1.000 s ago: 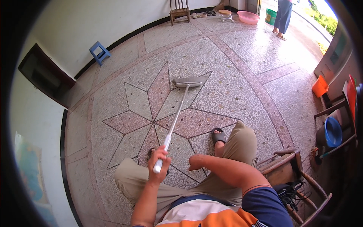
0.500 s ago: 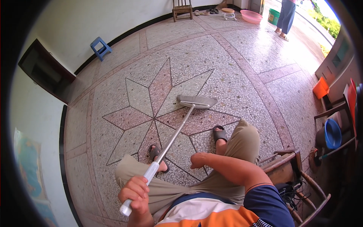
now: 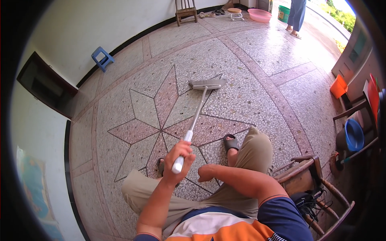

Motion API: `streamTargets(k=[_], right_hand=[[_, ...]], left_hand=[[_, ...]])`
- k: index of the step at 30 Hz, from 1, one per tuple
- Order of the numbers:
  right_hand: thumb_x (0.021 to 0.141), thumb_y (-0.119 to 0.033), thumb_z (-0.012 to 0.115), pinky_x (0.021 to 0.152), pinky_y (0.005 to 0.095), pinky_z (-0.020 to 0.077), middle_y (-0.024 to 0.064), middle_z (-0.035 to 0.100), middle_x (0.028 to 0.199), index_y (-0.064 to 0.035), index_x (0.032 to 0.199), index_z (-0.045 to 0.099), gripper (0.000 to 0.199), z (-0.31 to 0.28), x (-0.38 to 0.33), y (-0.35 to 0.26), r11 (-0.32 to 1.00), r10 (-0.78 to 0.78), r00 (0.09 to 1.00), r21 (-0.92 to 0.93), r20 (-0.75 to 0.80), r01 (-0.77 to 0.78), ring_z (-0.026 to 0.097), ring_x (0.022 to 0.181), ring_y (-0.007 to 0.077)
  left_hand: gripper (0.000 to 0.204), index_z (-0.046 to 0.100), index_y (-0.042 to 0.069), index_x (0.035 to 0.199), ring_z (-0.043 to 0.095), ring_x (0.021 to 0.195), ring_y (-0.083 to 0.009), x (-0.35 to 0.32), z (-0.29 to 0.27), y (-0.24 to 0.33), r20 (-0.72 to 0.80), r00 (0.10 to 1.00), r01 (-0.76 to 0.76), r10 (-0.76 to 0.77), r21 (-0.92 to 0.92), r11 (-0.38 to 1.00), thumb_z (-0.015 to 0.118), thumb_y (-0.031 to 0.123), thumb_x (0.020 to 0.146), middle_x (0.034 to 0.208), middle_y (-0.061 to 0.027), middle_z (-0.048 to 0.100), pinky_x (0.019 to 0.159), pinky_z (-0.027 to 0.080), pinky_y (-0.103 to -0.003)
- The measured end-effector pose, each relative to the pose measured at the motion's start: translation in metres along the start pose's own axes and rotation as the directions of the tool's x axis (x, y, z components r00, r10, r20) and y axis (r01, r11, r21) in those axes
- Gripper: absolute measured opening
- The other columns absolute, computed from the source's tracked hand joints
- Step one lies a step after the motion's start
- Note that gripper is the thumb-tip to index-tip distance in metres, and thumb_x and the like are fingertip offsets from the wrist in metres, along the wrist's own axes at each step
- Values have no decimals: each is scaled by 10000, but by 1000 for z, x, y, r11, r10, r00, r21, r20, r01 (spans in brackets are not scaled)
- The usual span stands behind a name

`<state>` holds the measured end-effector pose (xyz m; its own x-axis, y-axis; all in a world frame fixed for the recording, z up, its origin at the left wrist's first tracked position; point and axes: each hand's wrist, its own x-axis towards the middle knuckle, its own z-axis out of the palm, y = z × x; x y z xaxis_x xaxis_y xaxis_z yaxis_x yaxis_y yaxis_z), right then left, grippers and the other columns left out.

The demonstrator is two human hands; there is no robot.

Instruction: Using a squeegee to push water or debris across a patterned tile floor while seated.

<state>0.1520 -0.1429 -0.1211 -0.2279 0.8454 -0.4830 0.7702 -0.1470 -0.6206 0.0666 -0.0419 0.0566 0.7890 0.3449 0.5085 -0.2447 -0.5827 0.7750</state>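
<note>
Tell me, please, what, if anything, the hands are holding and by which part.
The left hand holds a broom by its white grip, at the end nearest the body; nothing shows in the right hand.

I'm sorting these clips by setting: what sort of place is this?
Probably a room in a home: a wooden chair and a blue stool stand by the wall, with footwear on the floor near the chair.

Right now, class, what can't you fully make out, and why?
In the head view:
Left sandal: mostly hidden by the left hand.
Right hand: fingertips tucked out of sight underneath.
Other person: upper body cut off by the top edge.
Far chair: top cut off likewise.
</note>
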Motion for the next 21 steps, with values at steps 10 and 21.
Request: streamTargets(k=[10,21], right_hand=[[819,-424,603,806,447,512,207,683,934,-8,890,719,438,2,11,-1,1000,0,1000,-3,-30,0,652,905,360],[807,-437,631,782,432,523,186,694,880,-16,855,724,434,7,8,4,999,41,999,11,4,-41,670,860,318]], left_hand=[[198,548,60,925,504,1247,-323,40,36,-102,46,993,106,-106,-10,994,718,114,839,1127,-134,627,987,414,-391],[214,552,44,923,501,1249,-337,-74,19,-26,17,987,156,-158,57,986,729,88,812,1112,-146,616,1005,411,-430]])
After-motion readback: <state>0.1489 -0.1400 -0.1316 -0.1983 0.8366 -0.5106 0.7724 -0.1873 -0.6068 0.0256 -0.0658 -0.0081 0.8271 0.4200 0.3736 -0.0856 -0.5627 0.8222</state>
